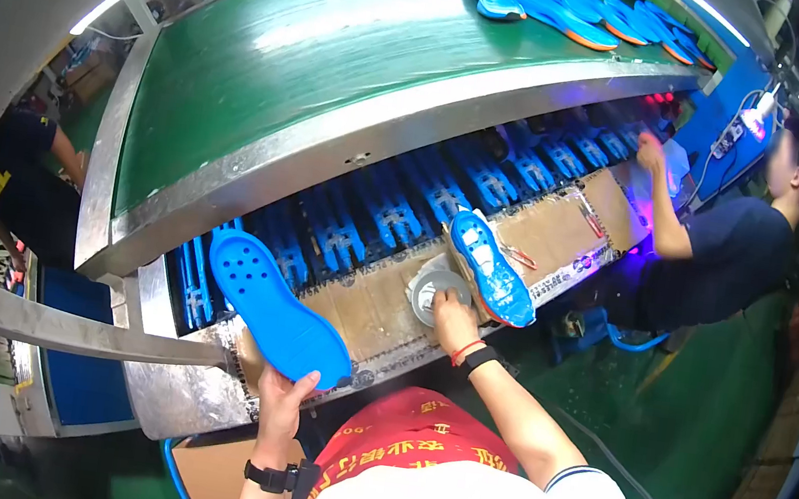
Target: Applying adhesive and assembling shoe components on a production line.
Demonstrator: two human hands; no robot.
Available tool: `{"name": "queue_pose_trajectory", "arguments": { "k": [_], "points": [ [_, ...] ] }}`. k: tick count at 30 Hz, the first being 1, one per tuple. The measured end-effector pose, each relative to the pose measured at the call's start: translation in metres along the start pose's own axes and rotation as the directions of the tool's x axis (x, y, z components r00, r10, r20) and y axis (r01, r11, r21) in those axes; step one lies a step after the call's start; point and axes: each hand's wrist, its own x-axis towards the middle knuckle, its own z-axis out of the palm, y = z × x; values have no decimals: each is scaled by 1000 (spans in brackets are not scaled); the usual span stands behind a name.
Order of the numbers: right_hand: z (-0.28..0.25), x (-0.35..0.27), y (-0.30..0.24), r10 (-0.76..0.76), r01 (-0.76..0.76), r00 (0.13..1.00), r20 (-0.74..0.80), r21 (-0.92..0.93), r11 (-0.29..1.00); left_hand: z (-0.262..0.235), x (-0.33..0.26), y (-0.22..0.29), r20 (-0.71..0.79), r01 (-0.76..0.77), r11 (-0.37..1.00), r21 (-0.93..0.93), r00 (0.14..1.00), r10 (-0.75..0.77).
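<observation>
A bright blue insole (273,306) with a cluster of small holes at its far end is in my left hand (281,404). My thumb and fingers pinch its near end, and it slants up toward the left. My right hand (453,323) is closed over a round grey dish (424,305) with something whitish in it; whatever the fingers hold is hidden. Just right of the dish lies another blue sole piece (490,268), smeared with white and with orange at its near edge.
Cardboard (380,320) covers the bench under a green conveyor belt (344,60). Several blue clamp-like parts (394,211) line up behind it. More insoles (571,20) lie on the belt. Orange-handled tools (520,256) rest near the sole. A metal bar (87,322) crosses at left. A co-worker (722,252) sits at right.
</observation>
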Motion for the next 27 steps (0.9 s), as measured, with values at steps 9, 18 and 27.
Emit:
{"name": "queue_pose_trajectory", "arguments": {
  "k": [9, 18, 27],
  "points": [
    [-9, -5, -4, -46, 46, 996, -78, 1, 999, 49, 15, 24, 17, -177, 983, 40, 984, 176],
    [-144, -61, -65, -222, 481, 847, -484, 516, 709, 79, 19, 36, -85, -360, 902, 238, 918, 389],
    [-152, -66, -84, -335, 545, 797, -503, 360, 757, 87, 13, 35, -59, -429, 846, 317, 881, 469]
  ]
}}
